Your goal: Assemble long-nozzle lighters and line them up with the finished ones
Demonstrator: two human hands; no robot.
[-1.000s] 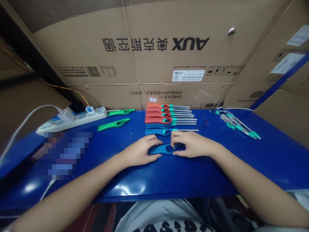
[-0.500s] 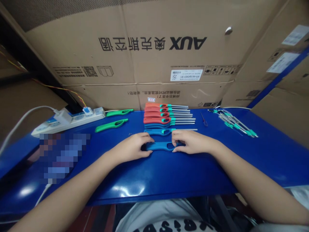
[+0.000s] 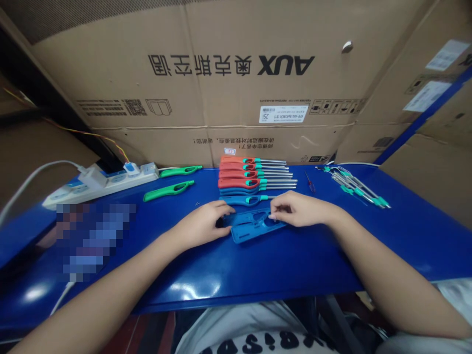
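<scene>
Desk (image 3: 280, 270), glossy and blue, runs across the lower half of the head view, with a cardboard panel (image 3: 221, 34) upright behind it. At the centre of the frame lie two hollow blue handle halves, insides up: the far half (image 3: 241, 218) and, slanting just in front of it, the near half (image 3: 252, 233). The left hand (image 3: 202, 222) curves around the left end of the far half, thumb and fingers apart; how firmly it presses cannot be told. The right hand (image 3: 300, 208) pinches at the right end, by the loops; whether it has one half or both is hidden.

Just beyond sits a blue lighter (image 3: 236, 200), then a row of red and blue lighters (image 3: 239, 183). Green handle pieces (image 3: 168, 191) lie left of centre; a small screwdriver (image 3: 310, 183) and a bundle of metal rods (image 3: 359, 187) lie to the right.

Good handling here probably means steadying the broad left end flat, pinching the thin loops lightly so they do not bend, holding both insides level, and avoiding a knock against the blue lighter.
</scene>
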